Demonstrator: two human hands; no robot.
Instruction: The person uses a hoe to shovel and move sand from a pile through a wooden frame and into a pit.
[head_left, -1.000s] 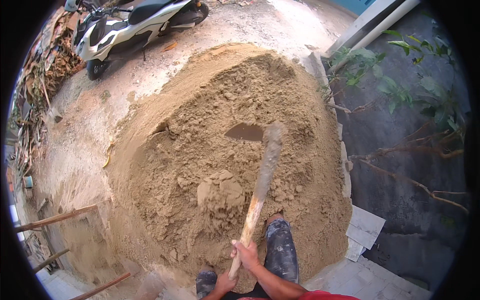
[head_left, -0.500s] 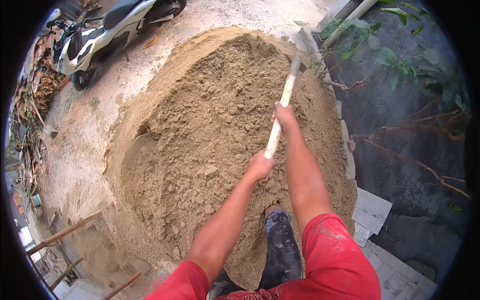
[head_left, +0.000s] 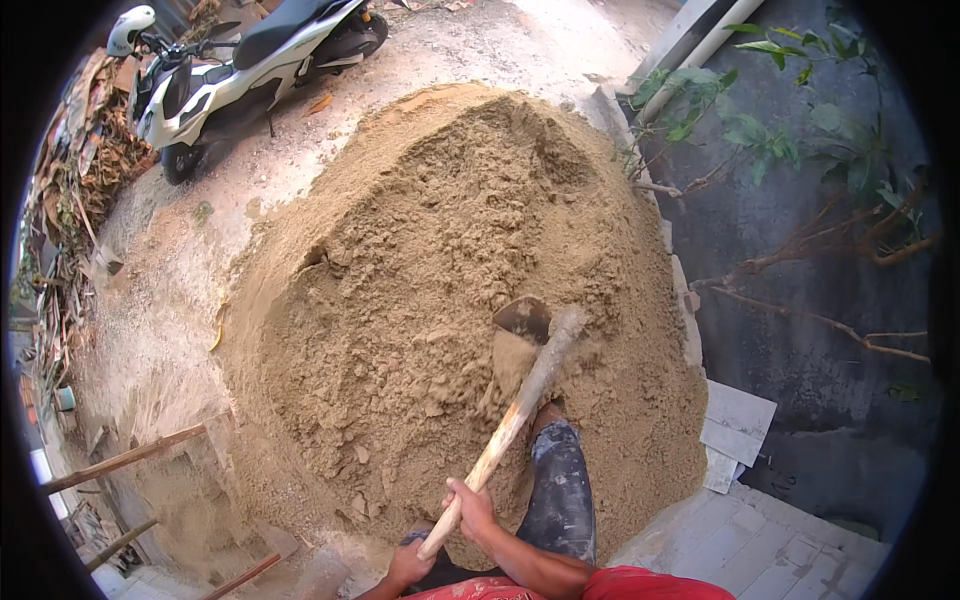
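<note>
A hoe with a pale wooden handle [head_left: 501, 437] slants up and to the right from my body. Its dark metal blade [head_left: 523, 316] is over the middle of a big sand pile [head_left: 400, 280], and loose sand spills beside it. My left hand [head_left: 408, 563] closes round the handle's near end, low in the picture. A little further up, my right hand [head_left: 474, 507] also grips the handle. My leg in dark, dusty trousers [head_left: 565, 490] stands in the sand just right of the handle; the foot is hidden by sand.
A white scooter [head_left: 230, 85] is parked on the ground at the far left. Along the right runs a dark wall [head_left: 800, 270] with a leafy branch [head_left: 770, 130] in front. Flat grey slabs [head_left: 738, 420] lie right of the pile. Wooden poles [head_left: 125, 458] stick out at the lower left.
Both hands have pulled the hoe back toward my body. Its head has come from the pile's far right side to the middle, with sand moving along. The view has shifted slightly.
</note>
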